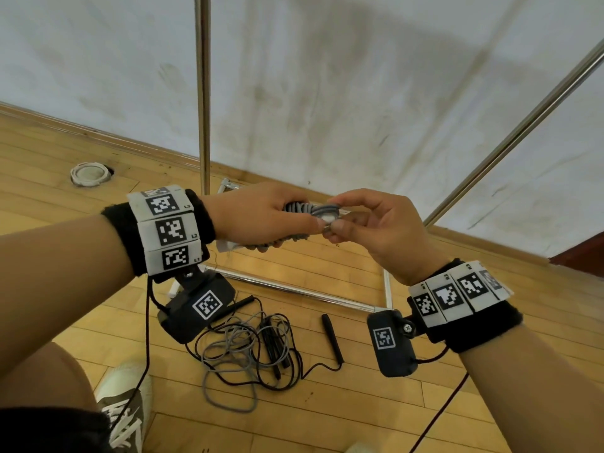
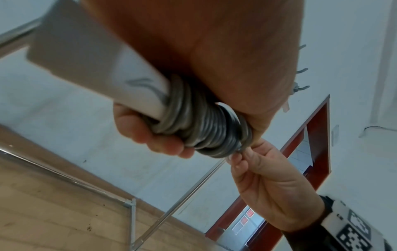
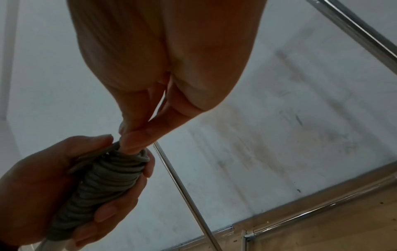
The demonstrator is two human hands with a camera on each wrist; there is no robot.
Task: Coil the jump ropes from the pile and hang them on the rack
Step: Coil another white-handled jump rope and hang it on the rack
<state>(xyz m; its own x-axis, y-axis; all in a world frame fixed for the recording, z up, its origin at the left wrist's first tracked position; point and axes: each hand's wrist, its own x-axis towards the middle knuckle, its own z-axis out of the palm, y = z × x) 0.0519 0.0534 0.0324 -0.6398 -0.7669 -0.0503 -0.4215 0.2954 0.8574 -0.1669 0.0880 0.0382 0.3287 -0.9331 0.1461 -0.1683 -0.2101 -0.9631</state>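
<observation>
My left hand (image 1: 261, 217) grips a grey jump rope (image 1: 299, 209) wound in tight turns round its white handles (image 2: 90, 56). The wound bundle (image 2: 199, 125) fills the left palm, and its top coils (image 3: 111, 171) show between the fingers. My right hand (image 1: 366, 220) pinches the rope's end at the tip of the bundle (image 3: 131, 144) with thumb and forefinger. On the floor below lies a tangled pile of grey and black ropes (image 1: 248, 351) with a black handle (image 1: 331, 336) beside it. The metal rack (image 1: 203, 93) stands just behind my hands.
The rack's base bars (image 1: 294, 289) lie on the wooden floor in front of a white wall. A slanted rack pole (image 1: 523, 132) rises at the right. A white round floor fitting (image 1: 89, 174) sits far left. My shoe (image 1: 125, 407) is at the lower left.
</observation>
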